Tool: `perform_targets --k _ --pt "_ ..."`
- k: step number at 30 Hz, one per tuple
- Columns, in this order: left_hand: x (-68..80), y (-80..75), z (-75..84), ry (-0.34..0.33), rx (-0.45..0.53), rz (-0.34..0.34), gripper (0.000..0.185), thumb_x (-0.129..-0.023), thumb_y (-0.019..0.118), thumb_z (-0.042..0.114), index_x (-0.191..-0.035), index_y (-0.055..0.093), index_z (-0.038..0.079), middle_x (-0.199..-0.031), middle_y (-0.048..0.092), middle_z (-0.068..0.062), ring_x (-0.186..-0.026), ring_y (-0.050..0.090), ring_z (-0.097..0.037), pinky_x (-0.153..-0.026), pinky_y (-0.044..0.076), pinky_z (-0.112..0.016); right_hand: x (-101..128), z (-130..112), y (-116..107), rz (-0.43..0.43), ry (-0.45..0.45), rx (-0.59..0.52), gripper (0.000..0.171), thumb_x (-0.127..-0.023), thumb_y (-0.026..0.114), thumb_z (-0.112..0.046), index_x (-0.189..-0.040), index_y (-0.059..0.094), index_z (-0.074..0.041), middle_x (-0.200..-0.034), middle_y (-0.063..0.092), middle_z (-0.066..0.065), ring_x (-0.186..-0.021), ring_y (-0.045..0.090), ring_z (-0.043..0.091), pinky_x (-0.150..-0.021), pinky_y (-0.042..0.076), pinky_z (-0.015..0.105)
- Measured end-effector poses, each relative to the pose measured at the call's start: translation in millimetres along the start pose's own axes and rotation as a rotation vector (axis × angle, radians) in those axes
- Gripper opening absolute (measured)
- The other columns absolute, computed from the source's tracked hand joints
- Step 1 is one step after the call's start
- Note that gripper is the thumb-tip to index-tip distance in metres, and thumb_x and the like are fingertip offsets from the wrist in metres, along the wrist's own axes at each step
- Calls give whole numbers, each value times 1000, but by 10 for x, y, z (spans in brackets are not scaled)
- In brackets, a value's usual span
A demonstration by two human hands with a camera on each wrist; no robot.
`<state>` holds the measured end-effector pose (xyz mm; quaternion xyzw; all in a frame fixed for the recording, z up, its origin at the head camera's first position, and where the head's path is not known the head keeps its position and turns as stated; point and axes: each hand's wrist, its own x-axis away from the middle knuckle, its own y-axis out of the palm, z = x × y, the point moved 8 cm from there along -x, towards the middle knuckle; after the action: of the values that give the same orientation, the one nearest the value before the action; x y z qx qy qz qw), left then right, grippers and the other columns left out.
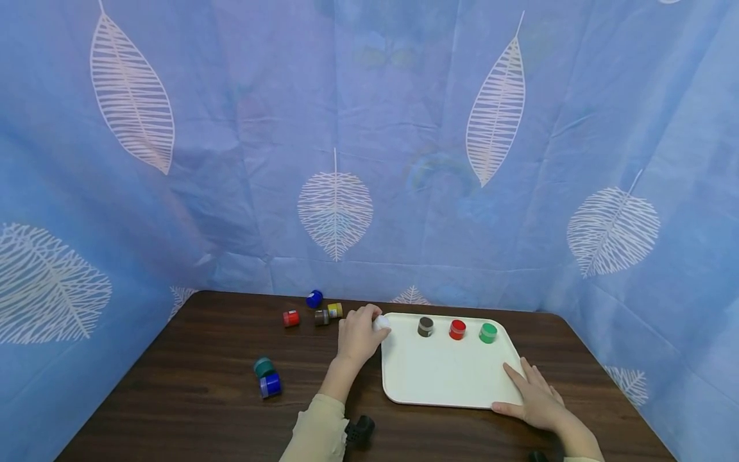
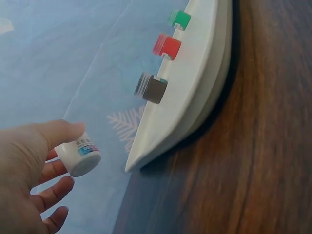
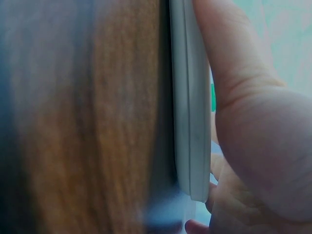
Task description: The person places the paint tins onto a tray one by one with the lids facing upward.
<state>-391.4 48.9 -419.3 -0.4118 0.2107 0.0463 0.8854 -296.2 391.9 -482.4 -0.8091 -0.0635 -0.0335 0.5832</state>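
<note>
Left hand: fingers pinching white jar at tray corner. Right hand: fingers relaxed, resting on tray edge.

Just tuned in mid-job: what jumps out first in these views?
A white tray on the dark table carries brown, red and green jars along its far edge. The left hand pinches a white jar at the tray's far-left corner; the right hand rests on its near-right corner.
</note>
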Motion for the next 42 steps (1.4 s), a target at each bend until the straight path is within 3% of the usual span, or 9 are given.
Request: perform_targets --k 5,14,33,42 --pt "-40 91 20 -1 24 8 40 -82 78 33 -118 68 19 -110 70 -2 -95 60 -25 -80 43 -45 15 4 4 9 -5 -7 96 -83 66 -58 -149 31 2 -151 7 43 -134 9 66 -94 18 83" --pt "-100 222 72 15 68 58 39 -82 77 35 -117 70 18 -113 70 -4 -96 61 -26 -78 44 -44 4 9 4 21 -6 5 96 -83 66 -58 -149 31 1 -151 8 42 -135 11 66 -94 20 83" --pt "-142 500 -27 -44 146 -1 25 -82 76 23 -106 72 17 -102 74 -2 -88 63 -24 -70 39 -37 12 -3 -4 10 -14 -16 95 -84 67 -57 -150 30 1 -152 6 42 -135 10 66 -95 19 83" --pt "-190 630 -135 -132 181 -13 29 -82 76 24 -110 73 18 -103 74 0 -92 63 -24 -74 39 -37 18 -23 -13 4 -7 -16 95 -84 66 -57 -150 30 2 -152 6 42 -135 9 66 -94 19 83"
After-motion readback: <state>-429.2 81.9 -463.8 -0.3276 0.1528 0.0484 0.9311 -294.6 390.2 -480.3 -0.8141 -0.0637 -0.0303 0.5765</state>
